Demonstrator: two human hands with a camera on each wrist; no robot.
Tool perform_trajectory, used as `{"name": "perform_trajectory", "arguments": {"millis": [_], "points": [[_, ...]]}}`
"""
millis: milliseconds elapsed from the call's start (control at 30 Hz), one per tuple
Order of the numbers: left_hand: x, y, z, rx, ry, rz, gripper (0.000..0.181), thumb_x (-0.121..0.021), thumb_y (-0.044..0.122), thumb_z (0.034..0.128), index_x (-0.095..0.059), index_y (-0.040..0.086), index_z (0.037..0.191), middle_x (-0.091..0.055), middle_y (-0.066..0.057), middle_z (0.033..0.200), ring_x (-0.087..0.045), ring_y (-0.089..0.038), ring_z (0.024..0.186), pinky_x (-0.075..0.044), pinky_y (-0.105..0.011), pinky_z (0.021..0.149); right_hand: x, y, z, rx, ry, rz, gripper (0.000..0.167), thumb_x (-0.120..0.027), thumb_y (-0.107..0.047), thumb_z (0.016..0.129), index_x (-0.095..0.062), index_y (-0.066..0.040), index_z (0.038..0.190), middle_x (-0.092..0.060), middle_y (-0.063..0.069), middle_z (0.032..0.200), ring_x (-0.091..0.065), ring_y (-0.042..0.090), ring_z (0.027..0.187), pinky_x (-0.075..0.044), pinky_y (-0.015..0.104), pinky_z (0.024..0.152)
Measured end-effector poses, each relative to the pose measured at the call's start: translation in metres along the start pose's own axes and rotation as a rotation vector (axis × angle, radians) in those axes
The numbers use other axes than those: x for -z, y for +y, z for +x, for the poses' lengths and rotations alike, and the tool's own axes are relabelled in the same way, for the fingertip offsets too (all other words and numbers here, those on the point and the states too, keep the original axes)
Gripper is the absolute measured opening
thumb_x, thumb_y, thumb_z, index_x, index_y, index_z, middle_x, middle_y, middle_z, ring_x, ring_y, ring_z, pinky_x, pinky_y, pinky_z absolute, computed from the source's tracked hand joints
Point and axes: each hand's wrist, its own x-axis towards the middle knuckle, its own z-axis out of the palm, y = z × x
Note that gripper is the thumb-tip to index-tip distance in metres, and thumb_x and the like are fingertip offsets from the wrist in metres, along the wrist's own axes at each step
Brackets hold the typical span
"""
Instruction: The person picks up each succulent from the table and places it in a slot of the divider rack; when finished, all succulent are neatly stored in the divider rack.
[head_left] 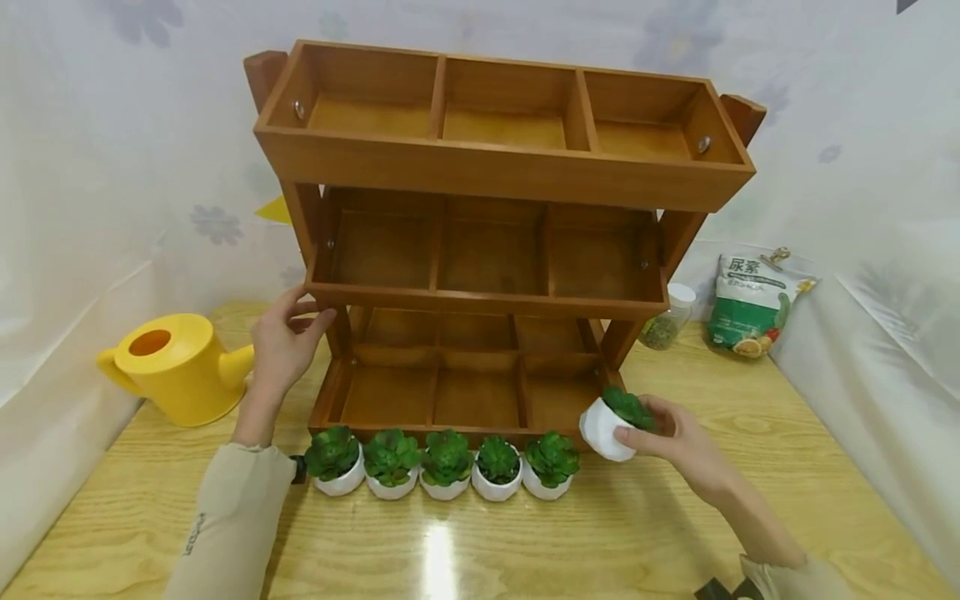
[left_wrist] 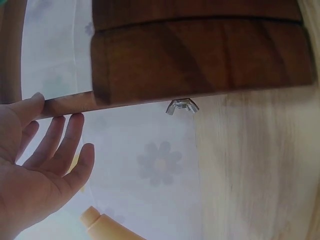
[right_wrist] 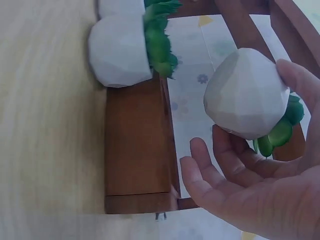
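Note:
A three-tier wooden plant stand point(head_left: 480, 300) with divided trays stands on the table. My left hand point(head_left: 288, 340) is at the left end of its middle tray; in the left wrist view, the thumb and fingers point(left_wrist: 56, 140) pinch a wooden bar point(left_wrist: 70, 104) of the stand. My right hand point(head_left: 678, 442) holds a potted succulent point(head_left: 609, 429) tilted, off the table, by the stand's lower right corner. Its faceted white pot point(right_wrist: 245, 95) sits between thumb and fingers in the right wrist view. Several potted succulents point(head_left: 444, 467) stand in a row before the bottom tray.
A yellow watering can point(head_left: 176, 367) stands left of the stand, near my left forearm. To the right, behind the stand's leg, are a white-lidded jar point(head_left: 667, 318) and a green-and-white bag point(head_left: 753, 307) with a clip. White flowered sheeting point(head_left: 847, 167) hangs around the table.

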Motion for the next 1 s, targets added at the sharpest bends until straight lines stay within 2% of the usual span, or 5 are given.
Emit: {"name": "perform_trajectory", "arguments": {"millis": [133,267,400,567,1000], "points": [[0.0,-0.001,0.0,-0.002,0.005,0.002,0.042,-0.068,0.011,0.0899,-0.058,0.006,0.131,-0.067,-0.022,0.108,-0.067,-0.037,0.093,-0.053,-0.05,0.077,0.005,-0.01,0.015,-0.016,-0.04,0.053,0.041,-0.056,-0.012,0.096,-0.043,0.015,0.124,-0.063,0.004,0.094,-0.063,0.014,0.08,-0.054,0.034,0.073],[0.0,-0.001,0.0,-0.006,0.003,-0.006,0.042,-0.068,0.01,0.0896,-0.059,0.005,0.13,-0.067,-0.023,0.109,-0.066,-0.038,0.093,-0.053,-0.051,0.077,0.008,-0.018,0.029,-0.056,-0.043,0.016,0.047,-0.06,-0.017,0.094,-0.042,0.014,0.124,-0.061,0.005,0.092,-0.061,0.016,0.076,-0.053,0.032,0.073],[0.0,-0.001,-0.001,-0.002,0.002,-0.006,0.042,-0.068,0.01,0.0896,-0.059,0.005,0.13,-0.067,-0.023,0.109,-0.066,-0.038,0.094,-0.053,-0.051,0.078,0.008,-0.023,0.041,-0.108,-0.04,-0.064,0.064,-0.064,-0.025,0.091,-0.037,0.013,0.134,-0.059,0.018,0.111,-0.063,0.019,0.086,-0.052,0.037,0.085],[-0.001,0.002,-0.001,-0.014,0.008,-0.005,0.042,-0.067,0.01,0.0902,-0.058,0.004,0.13,-0.067,-0.024,0.108,-0.066,-0.038,0.093,-0.053,-0.052,0.077,0.005,-0.025,0.053,-0.166,-0.043,-0.141,0.087,-0.067,-0.032,0.088,-0.019,0.012,0.146,-0.035,0.03,0.142,-0.059,0.026,0.107,-0.05,0.041,0.091],[-0.002,0.001,0.0,-0.034,0.025,-0.016,0.04,-0.068,0.009,0.0891,-0.059,0.003,0.127,-0.067,-0.024,0.104,-0.067,-0.039,0.09,-0.053,-0.052,0.075,0.002,-0.013,0.089,-0.223,-0.09,-0.199,0.089,-0.071,-0.037,0.085,-0.025,0.009,0.146,-0.039,0.027,0.142,-0.055,0.033,0.114,-0.051,0.045,0.089]]}}
